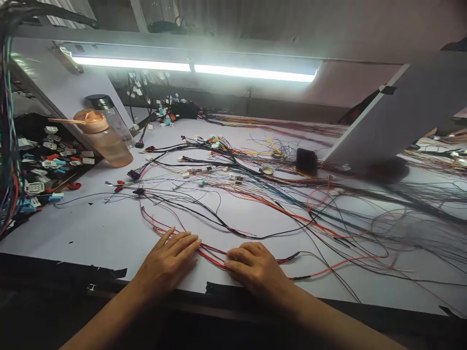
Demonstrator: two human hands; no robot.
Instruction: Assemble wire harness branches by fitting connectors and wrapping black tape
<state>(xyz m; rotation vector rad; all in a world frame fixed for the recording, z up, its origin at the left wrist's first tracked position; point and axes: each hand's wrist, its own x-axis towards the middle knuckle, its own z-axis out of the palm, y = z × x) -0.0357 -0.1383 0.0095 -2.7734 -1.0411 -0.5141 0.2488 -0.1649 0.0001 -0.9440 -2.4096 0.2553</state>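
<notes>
A bundle of red wires (pixel 212 257) runs across the front of the table between my hands. My left hand (pixel 170 258) lies over the bundle's left part, palm down, with its fingers stretched out. At the right, my right hand (pixel 253 267) has curled fingers closed around the same wires; its fingertips are partly hidden. Past it, a length of black tape or sleeve (pixel 302 277) covers one red wire. Behind both hands, a thin black cable (pixel 255 237) curves over the white tabletop (pixel 105 236).
Wiring harnesses with connectors (pixel 134 174) spread over the table's middle, and loose wires tangle at the right. A tape roll (pixel 267 171) and a black block (pixel 306 161) lie behind. Drink bottles (pixel 116 151) stand left, beside a heap of connectors (pixel 51 163). A slanted panel (pixel 397 107) rises at right.
</notes>
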